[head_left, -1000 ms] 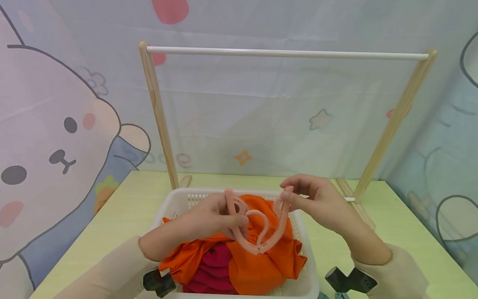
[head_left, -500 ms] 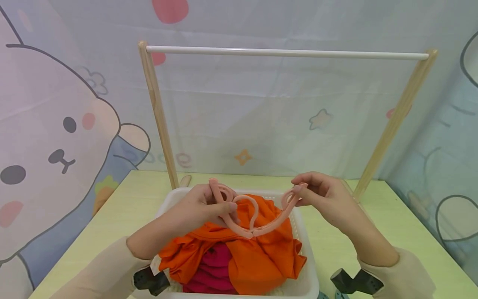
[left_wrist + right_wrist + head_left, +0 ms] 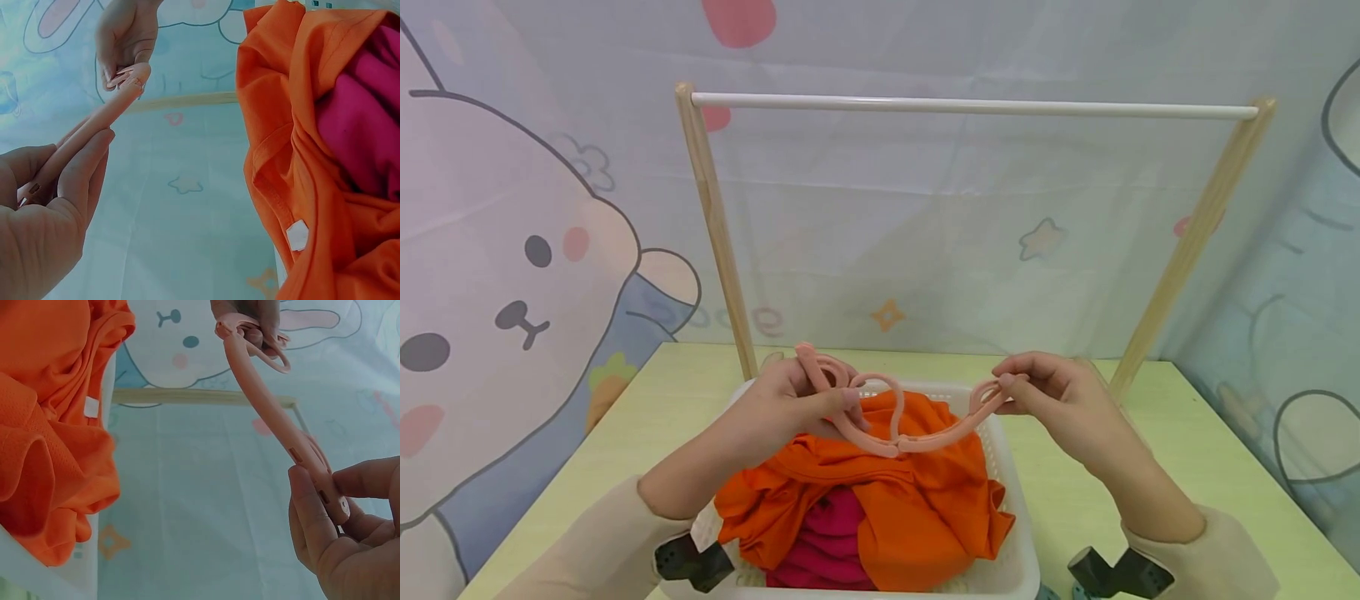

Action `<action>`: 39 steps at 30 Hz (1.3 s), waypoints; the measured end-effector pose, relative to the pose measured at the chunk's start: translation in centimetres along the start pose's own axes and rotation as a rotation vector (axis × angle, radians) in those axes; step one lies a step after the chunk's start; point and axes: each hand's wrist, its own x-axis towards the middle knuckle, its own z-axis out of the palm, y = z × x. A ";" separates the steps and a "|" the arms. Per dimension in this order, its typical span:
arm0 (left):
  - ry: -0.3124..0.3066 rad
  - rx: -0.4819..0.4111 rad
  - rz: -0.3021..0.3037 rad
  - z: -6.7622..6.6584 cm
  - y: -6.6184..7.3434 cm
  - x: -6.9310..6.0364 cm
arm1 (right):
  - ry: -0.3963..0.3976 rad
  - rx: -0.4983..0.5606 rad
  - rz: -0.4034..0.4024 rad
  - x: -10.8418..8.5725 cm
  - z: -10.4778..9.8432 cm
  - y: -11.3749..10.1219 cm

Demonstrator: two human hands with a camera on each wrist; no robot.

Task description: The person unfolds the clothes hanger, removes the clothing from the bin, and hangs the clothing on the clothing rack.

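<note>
A pink folding hanger [image 3: 938, 439] is held in the air above the basket, its two arms spread in a shallow V with the curved hook rising at the middle hinge. My left hand [image 3: 801, 408] pinches the left arm between thumb and fingers. At the other end, my right hand [image 3: 1063, 404] pinches the right arm's tip. In the right wrist view, slots show along the hanger [image 3: 265, 403] near the fingers. Below, an orange garment [image 3: 925, 508] and a crumpled magenta cloth [image 3: 823, 542] lie in a white basket [image 3: 1018, 517].
Behind the basket stands a rack with a white rail [image 3: 970, 106] and wooden posts [image 3: 1195, 242]. Everything rests on a pale yellow-green table [image 3: 1120, 467]. A printed cartoon curtain [image 3: 880, 208] hangs behind. Small grey-blue items [image 3: 1081, 592] peek in at the bottom edge.
My hands have moved apart, the left going left and slightly up, the right going right. The hanger's arms have unfolded from a narrow V to a wide one.
</note>
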 end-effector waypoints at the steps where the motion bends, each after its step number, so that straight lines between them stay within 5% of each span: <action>1: 0.003 -0.014 0.003 0.0 0.0 0.0 | 0.001 0.009 -0.002 0.0 0.0 0.1; 24: 0.108 -0.122 0.037 -0.2 0.3 -0.4 | 0.020 0.155 0.004 -0.9 0.5 1.8; 39: 0.072 -0.059 0.030 -0.4 -0.1 -0.2 | -0.049 0.063 0.030 -1.1 -0.1 1.8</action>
